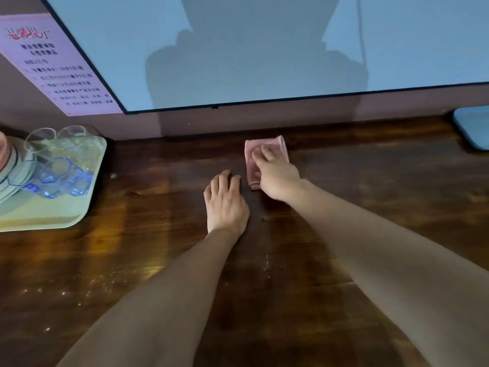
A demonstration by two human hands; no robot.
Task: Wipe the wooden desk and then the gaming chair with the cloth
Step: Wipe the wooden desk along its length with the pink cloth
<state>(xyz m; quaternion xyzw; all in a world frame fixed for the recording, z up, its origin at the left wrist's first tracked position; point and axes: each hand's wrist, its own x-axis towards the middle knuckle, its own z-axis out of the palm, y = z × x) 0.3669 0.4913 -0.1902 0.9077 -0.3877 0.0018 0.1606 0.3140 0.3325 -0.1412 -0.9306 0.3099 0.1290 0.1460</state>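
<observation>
The right hand (pixel 275 178) presses the folded pink cloth (pixel 251 168) flat on the wooden bench (pixel 370 186) near 12 o'clock; the left hand (pixel 226 202) lies flat, empty, just beside. I'd keep even pressure and overlap the strokes — back towards the specks (pixel 267 260) at 6 o'clock, shy of the tray (pixel 79 210) at 9 o'clock

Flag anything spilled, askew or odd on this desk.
Pale specks and smears mark the dark wooden desk nearer the camera than the folded pink cloth, like unwiped residue. Nothing else stands out.
</observation>
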